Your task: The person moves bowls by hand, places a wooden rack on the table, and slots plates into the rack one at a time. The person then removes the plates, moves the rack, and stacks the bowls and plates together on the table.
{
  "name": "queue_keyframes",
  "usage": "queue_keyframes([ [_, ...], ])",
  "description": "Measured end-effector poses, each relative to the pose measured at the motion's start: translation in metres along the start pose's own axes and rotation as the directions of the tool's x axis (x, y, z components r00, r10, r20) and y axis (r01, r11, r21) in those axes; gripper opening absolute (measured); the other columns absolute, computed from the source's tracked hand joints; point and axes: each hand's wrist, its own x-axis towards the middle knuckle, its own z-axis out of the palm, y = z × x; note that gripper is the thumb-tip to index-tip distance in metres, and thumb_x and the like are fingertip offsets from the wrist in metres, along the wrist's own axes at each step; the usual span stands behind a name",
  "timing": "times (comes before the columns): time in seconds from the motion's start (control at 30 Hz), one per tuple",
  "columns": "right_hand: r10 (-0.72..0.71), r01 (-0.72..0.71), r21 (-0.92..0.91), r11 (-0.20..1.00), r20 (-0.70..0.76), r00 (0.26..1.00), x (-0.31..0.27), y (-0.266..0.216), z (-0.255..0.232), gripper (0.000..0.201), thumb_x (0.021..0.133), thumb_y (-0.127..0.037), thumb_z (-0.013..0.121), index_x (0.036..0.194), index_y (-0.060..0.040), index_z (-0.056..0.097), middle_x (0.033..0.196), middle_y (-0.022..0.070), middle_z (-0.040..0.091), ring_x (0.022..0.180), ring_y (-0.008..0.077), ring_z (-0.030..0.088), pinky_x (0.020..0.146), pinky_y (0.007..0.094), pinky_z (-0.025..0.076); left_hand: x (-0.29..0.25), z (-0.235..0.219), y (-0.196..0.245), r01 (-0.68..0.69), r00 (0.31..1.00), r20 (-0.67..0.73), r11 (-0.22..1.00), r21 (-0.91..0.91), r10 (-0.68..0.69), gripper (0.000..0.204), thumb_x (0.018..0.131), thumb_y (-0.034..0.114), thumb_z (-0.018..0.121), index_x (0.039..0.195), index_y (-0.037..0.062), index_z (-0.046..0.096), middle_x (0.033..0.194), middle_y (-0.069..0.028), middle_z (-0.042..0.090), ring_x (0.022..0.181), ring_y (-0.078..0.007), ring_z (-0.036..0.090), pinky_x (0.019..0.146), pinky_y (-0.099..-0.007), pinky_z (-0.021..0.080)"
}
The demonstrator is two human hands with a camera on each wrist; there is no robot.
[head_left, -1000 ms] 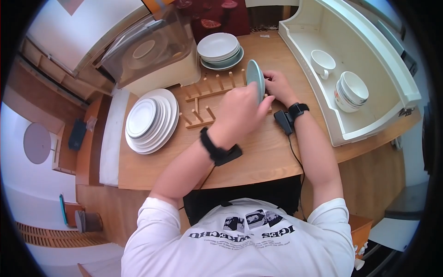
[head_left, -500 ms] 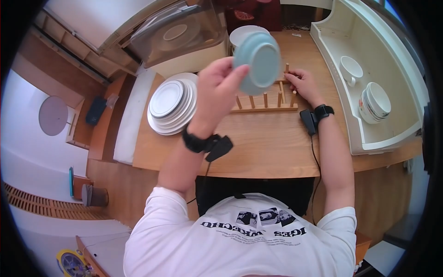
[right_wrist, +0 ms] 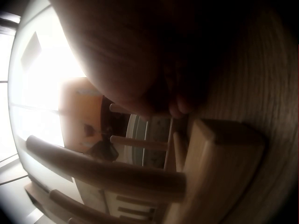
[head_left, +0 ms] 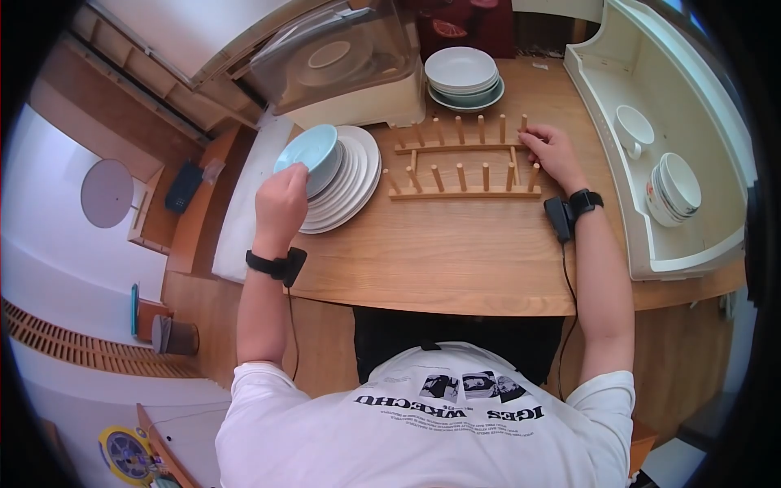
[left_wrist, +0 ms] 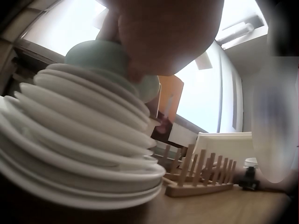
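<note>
1. Blue-green dish point(head_left: 306, 149) has moved – from over the peg rack point(head_left: 455, 194) half a second ago to over the left side of the plate stack point(head_left: 358, 175). Left hand point(head_left: 282, 199) went with it; the right hand point(head_left: 553, 154) stayed at the rack.
2. Left hand: fingers curled, pinching the dish by its near rim. Dish is tilted, hollow side partly showing. Left wrist view has it right at the top of the stack; can't tell whether they touch.
3. Right hand: thumb and fingers pinch the rack's far right corner, at the end peg point(head_left: 523, 124). Right wrist view is dark around the fingertips, so exact contact is unclear.
4. Rack: wooden, two rows of upright pegs, lying on the table point(head_left: 439, 268) to the right of the plate stack.
5. Plate stack: white plates, larger ones below, smaller on top, partly hidden by the dish.
6. Behind the rack: bowl stack point(head_left: 461, 69), white on top, blue-green at the bottom. Lidded container point(head_left: 342, 69) to its left.
7. Right side: cream open rack unit point(head_left: 606, 154) – holds a white cup point(head_left: 633, 128) and some nested bowls point(head_left: 677, 185).
</note>
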Motion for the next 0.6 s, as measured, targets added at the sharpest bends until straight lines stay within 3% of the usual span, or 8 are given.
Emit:
queue_keyframes([
  [0.07, 0.013, -0.013, 0.007, 1.000, -0.001, 1.000, -0.001, -0.002, 0.000, 0.027, 0.100, -0.019, 0.070, 0.118, 0.0019, 0.073, 0.088, -0.0004, 0.070, 0.064, 0.0057, 0.057, 0.059, 0.0223, 0.047, -0.009, 0.002, -0.003, 0.012, 0.998, 0.054, 1.000, -0.013, -0.011, 0.016, 0.085, -0.003, 0.061, 0.100, 0.0019, 0.065, 0.089, -0.0136, 0.070, 0.081, -0.0321, 0.069, 0.067, -0.0416, 0.056],
  [0.27, 0.021, -0.021, 0.003, 1.000, -0.005, 1.000, -0.003, -0.006, 0.000, 0.028, 0.100, -0.018, 0.070, 0.119, 0.0021, 0.073, 0.088, 0.0003, 0.070, 0.066, 0.0063, 0.058, 0.060, 0.0230, 0.048, -0.018, 0.003, -0.005, 0.000, 1.000, 0.011, 1.000, -0.017, 0.000, 0.017, 0.090, -0.001, 0.066, 0.106, -0.0001, 0.067, 0.099, -0.0155, 0.074, 0.087, -0.0337, 0.073, 0.072, -0.0418, 0.059],
  [0.33, 0.027, -0.027, 0.019, 0.999, -0.013, 1.000, -0.005, -0.009, 0.001, 0.028, 0.100, -0.018, 0.070, 0.119, 0.0024, 0.073, 0.089, 0.0004, 0.070, 0.066, 0.0064, 0.058, 0.061, 0.0231, 0.048, -0.022, 0.004, -0.005, 0.000, 1.000, 0.027, 0.999, -0.035, 0.001, 0.018, 0.088, -0.003, 0.063, 0.105, -0.0012, 0.066, 0.102, -0.0165, 0.074, 0.095, -0.0344, 0.072, 0.079, -0.0429, 0.059],
  [0.43, -0.003, 0.003, 0.022, 1.000, -0.012, 1.000, -0.003, -0.006, 0.001, 0.027, 0.100, -0.019, 0.070, 0.116, 0.0029, 0.072, 0.089, 0.0033, 0.072, 0.062, 0.0066, 0.062, 0.053, 0.0223, 0.051, -0.025, 0.002, -0.005, 0.000, 0.999, 0.048, 0.999, -0.054, 0.003, 0.018, 0.087, -0.003, 0.061, 0.105, -0.0020, 0.065, 0.106, -0.0179, 0.073, 0.102, -0.0360, 0.071, 0.087, -0.0442, 0.058],
  [0.6, 0.040, -0.040, 0.036, 0.999, 0.007, 0.999, -0.005, -0.009, 0.001, 0.027, 0.100, -0.018, 0.070, 0.118, 0.0024, 0.073, 0.089, 0.0002, 0.069, 0.067, 0.0065, 0.058, 0.061, 0.0225, 0.048, -0.027, -0.004, 0.001, 0.016, 0.994, 0.105, 0.997, -0.072, -0.009, 0.018, 0.089, -0.002, 0.063, 0.107, -0.0022, 0.065, 0.112, -0.0195, 0.072, 0.108, -0.0375, 0.069, 0.094, -0.0456, 0.056],
])
